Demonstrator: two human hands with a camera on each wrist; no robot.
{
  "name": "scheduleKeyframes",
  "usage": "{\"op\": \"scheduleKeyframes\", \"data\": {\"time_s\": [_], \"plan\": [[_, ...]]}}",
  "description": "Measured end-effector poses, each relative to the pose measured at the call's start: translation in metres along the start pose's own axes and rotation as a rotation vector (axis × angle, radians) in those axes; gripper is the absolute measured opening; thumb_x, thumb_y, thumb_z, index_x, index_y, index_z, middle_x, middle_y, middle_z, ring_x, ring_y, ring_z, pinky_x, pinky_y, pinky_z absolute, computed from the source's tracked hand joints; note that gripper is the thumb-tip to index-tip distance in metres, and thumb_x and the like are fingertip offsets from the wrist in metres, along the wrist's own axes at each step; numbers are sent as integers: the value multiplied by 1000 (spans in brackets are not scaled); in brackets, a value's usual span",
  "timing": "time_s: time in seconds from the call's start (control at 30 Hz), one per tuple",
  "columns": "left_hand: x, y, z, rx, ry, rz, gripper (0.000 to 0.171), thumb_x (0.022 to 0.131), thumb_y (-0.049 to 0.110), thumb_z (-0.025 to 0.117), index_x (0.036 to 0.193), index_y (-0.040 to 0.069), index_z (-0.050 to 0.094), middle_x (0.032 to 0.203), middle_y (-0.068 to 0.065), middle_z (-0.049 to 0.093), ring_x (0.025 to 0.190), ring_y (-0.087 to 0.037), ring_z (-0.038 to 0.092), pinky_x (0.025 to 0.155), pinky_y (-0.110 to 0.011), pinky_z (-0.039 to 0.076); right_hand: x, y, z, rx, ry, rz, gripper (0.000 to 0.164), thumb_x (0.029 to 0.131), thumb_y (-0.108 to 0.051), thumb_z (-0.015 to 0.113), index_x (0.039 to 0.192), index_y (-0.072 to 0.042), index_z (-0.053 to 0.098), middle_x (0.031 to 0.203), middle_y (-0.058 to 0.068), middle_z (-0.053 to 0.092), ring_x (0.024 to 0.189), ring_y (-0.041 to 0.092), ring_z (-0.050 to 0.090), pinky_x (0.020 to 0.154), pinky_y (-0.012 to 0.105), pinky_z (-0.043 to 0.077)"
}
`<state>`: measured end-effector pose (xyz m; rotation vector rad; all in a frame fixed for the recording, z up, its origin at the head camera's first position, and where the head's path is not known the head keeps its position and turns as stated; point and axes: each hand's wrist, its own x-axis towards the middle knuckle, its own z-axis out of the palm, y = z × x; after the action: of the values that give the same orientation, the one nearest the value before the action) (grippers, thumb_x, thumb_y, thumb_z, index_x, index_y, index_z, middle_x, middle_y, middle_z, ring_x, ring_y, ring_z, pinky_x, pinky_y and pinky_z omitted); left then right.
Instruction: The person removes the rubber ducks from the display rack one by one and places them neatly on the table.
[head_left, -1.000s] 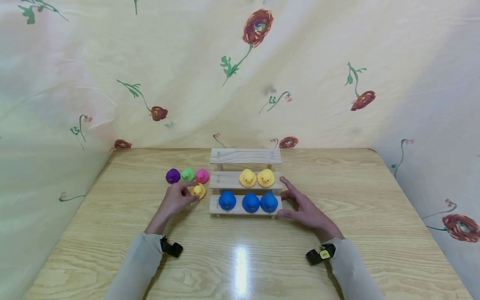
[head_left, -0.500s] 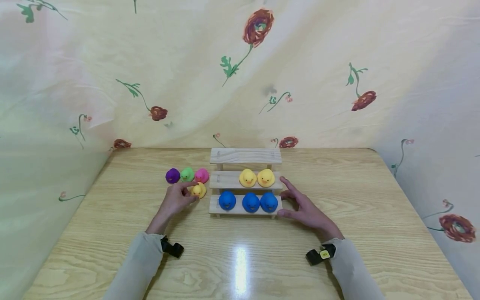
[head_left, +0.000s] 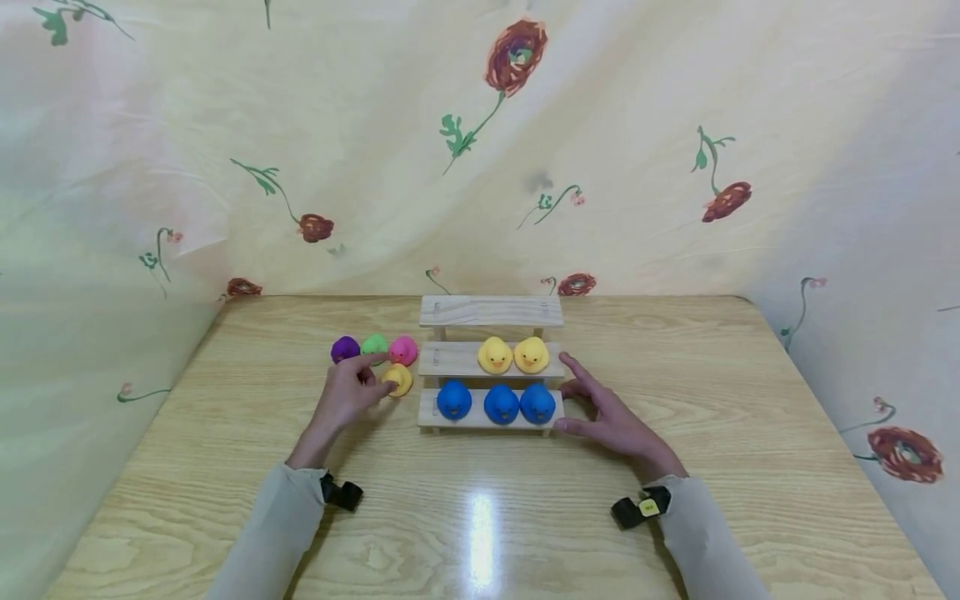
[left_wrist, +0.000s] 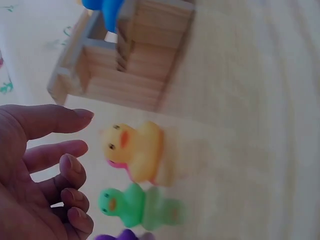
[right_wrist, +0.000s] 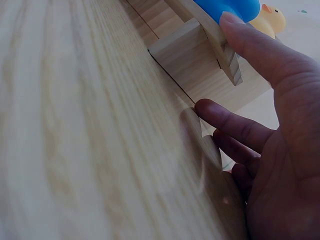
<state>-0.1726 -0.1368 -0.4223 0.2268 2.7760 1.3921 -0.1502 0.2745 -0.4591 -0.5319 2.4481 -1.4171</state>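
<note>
In the head view, my left hand [head_left: 348, 392] is beside a yellow rubber duck [head_left: 397, 381] on the table, index finger and thumb spread apart. The left wrist view shows a gap between the fingertips and the yellow duck [left_wrist: 135, 150]. Behind it sit a pink duck [head_left: 403, 350], a green duck [head_left: 374, 347] and a purple duck [head_left: 345, 349], partly covered by the hand. My right hand [head_left: 607, 417] rests at the right end of a stepped wooden shelf [head_left: 446, 360], thumb by its bottom step and fingers loosely extended.
Blue ducks [head_left: 454, 401] stand on the shelf's bottom step, one apart from the other two. Two yellow ducks [head_left: 496, 356] sit on the right of the middle step; the top step [head_left: 491, 312] is bare wood. A floral cloth [head_left: 390, 150] hangs behind the table.
My left index finger has lifted away from the yellow duck, widening its gap to the thumb, and the hand has shifted slightly left. The right hand stays in place.
</note>
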Motion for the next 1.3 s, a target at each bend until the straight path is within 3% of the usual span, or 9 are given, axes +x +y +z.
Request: {"op": "scheduleKeyframes", "data": {"time_s": [0.3, 0.57, 0.93, 1.3], "plan": [[-5, 25, -4, 0, 54, 53, 44, 85, 7, 77, 127, -1, 67, 65, -2, 48, 58, -10, 42, 52, -20, 33, 1, 0, -1, 6, -4, 0, 91, 94, -24, 71, 161, -35, 10, 133, 15, 60, 128, 37, 52, 115, 68, 26], [-6, 49, 1, -31, 71, 120, 42, 84, 8, 79, 124, -1, 68, 65, -3, 48, 58, -10, 42, 50, -19, 28, 1, 2, -2, 4, -9, 9, 91, 93, -26, 71, 160, -42, 10, 134, 16, 59, 129, 37, 51, 115, 68, 26], [-3, 73, 14, -60, 58, 174, 43, 83, 9, 80, 124, 0, 68, 68, -9, 52, 62, -12, 44, 56, -19, 31, 1, 1, -2, 4, -11, 15, 91, 93, -27, 71, 159, -43, 10, 136, 17, 58, 130, 38, 51, 115, 68, 26], [3, 89, 31, -58, 21, 202, 46, 81, 14, 83, 124, 3, 69, 65, -2, 50, 59, -12, 43, 56, -20, 32, 1, 1, -2, 12, -13, 21, 91, 93, -27, 71, 159, -44, 10, 137, 17, 58, 130, 38, 50, 115, 69, 25]]}}
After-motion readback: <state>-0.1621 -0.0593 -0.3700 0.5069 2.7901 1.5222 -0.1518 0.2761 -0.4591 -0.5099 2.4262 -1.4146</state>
